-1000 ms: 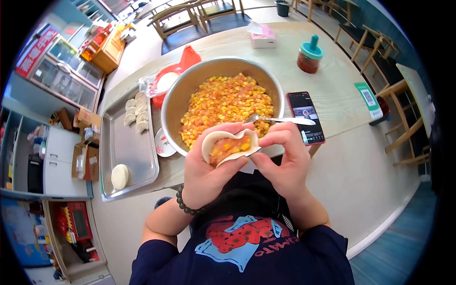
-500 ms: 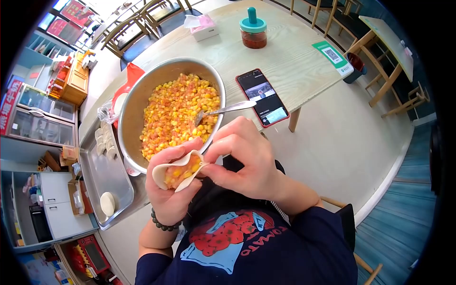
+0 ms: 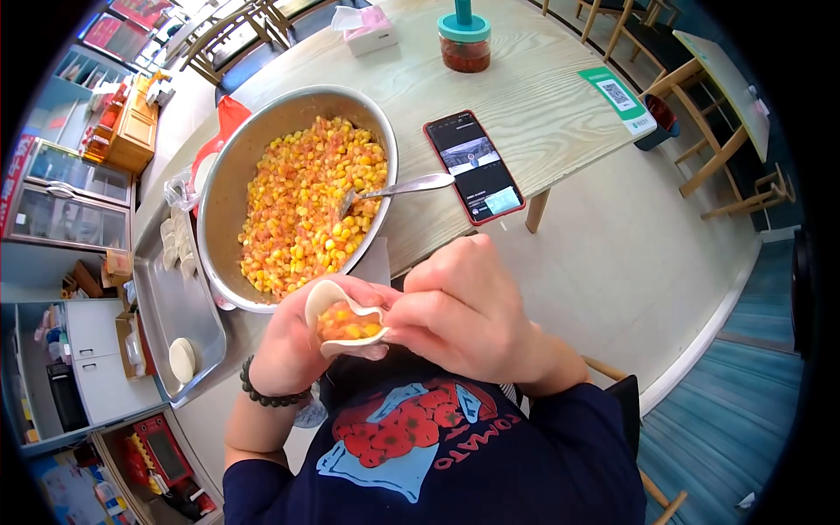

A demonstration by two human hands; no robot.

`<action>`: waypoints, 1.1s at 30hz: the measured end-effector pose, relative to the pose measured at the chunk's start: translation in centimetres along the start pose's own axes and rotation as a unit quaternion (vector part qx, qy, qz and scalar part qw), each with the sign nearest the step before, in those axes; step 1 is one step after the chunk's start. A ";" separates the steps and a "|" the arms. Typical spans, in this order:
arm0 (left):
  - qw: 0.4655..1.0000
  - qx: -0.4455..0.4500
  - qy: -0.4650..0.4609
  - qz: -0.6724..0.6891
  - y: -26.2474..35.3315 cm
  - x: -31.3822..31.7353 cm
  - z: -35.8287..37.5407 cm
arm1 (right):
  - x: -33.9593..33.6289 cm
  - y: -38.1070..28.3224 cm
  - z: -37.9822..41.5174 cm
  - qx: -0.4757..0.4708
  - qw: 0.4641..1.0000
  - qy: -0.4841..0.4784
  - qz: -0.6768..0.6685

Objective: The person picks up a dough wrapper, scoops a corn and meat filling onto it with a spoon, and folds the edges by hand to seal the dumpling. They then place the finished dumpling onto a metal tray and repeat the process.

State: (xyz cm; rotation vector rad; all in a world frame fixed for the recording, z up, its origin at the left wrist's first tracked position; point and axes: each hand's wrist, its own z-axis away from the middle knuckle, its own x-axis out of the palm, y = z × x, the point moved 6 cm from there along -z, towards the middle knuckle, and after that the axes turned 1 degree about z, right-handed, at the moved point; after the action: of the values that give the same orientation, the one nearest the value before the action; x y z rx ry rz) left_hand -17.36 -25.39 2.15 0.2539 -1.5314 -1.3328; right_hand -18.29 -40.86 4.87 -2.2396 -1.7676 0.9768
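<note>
A dumpling (image 3: 348,324), its round wrapper folded around corn and pinkish filling, is held between both hands in front of my chest. My left hand (image 3: 289,341) cups the wrapper from the left and below. With thumb and fingers, my right hand (image 3: 464,306) pinches the wrapper's right edge; the left side still gapes, showing filling. Just beyond is a large steel bowl (image 3: 210,236) of corn and pink filling (image 3: 306,201), with a metal spoon (image 3: 407,185) standing in it, its handle over the rim toward the right.
Left of the bowl, a metal tray (image 3: 197,324) carries several folded dumplings (image 3: 178,245) and a stack of round wrappers (image 3: 182,360). On the table (image 3: 525,114) are a phone (image 3: 474,166), a tissue box (image 3: 367,31), a lidded jar (image 3: 465,48) and a green QR card (image 3: 618,98).
Both hands have shifted slightly right with the dumpling, and the right fingers have curled tighter at its edge. The view has tilted, so the bowl and phone appear higher and more to the left.
</note>
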 end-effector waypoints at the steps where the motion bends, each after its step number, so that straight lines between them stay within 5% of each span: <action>1: 0.999 -0.028 -0.020 0.021 -0.2 0.0 -0.2 | 0.0 -0.2 0.1 0.001 1.000 -0.003 -0.002; 9: 0.989 -0.127 -0.008 -0.076 -0.5 -0.5 -0.4 | -0.4 0.6 0.8 0.025 0.999 -0.023 -0.031; 16: 0.979 -0.117 -0.015 -0.168 0.4 -0.1 -1.6 | -0.7 1.1 0.5 0.071 0.997 -0.038 -0.021; 20: 0.963 -0.082 -0.004 -0.255 1.0 0.6 -2.2 | -0.2 0.8 0.8 -0.007 0.997 -0.074 0.016; 26: 0.957 -0.104 -0.030 -0.268 0.4 0.3 -1.8 | 0.2 2.2 1.1 0.128 0.990 -0.044 -0.034; 30: 0.953 -0.076 -0.041 -0.289 0.3 0.0 -1.9 | 0.4 1.8 0.9 0.112 0.990 -0.072 -0.056; 33: 0.987 -0.084 -0.018 -0.137 0.0 -0.6 -1.9 | 0.4 1.9 0.9 0.129 0.988 -0.067 -0.051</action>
State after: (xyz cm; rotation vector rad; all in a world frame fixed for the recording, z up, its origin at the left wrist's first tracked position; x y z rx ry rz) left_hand -15.64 -26.10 1.52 0.3441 -1.4416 -1.6821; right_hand -17.20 -41.28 3.11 -1.9508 -1.6754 1.2776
